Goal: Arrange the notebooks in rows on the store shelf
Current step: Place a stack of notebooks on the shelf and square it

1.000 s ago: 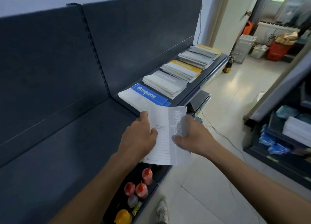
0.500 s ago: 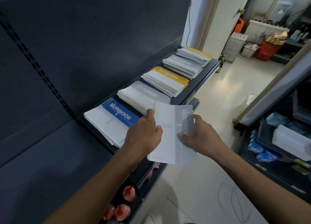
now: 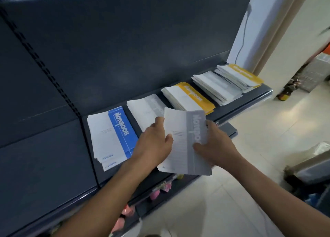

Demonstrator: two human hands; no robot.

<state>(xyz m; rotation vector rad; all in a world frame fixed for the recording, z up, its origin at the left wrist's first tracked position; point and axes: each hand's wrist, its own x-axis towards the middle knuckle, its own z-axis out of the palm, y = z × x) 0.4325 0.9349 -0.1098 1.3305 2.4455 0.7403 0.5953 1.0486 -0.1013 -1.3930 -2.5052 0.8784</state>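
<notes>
I hold a stack of grey-banded notebooks [image 3: 185, 142] between both hands, just above the front edge of the dark shelf [image 3: 232, 110]. My left hand [image 3: 155, 142] grips its left edge, my right hand [image 3: 214, 144] grips its right edge. On the shelf lies a row of piles: blue-banded notebooks [image 3: 111, 137] at the left, a grey-banded pile [image 3: 144, 108] partly hidden behind the held stack, a yellow-banded pile [image 3: 187, 97], a tall pale pile [image 3: 214, 87] and another yellow-banded pile [image 3: 239, 76] at the far right end.
A dark back panel [image 3: 125, 49] rises behind the shelf. Lower shelves hold red and pink bottles [image 3: 125, 217]. A brown bottle [image 3: 285, 92] stands on the tiled floor past the shelf's end. Another dark rack [image 3: 310, 174] stands at the right.
The view has swung left and closer to the shelf. Both hands have carried the grey-banded stack forward, over the shelf's front edge beside the blue pile.
</notes>
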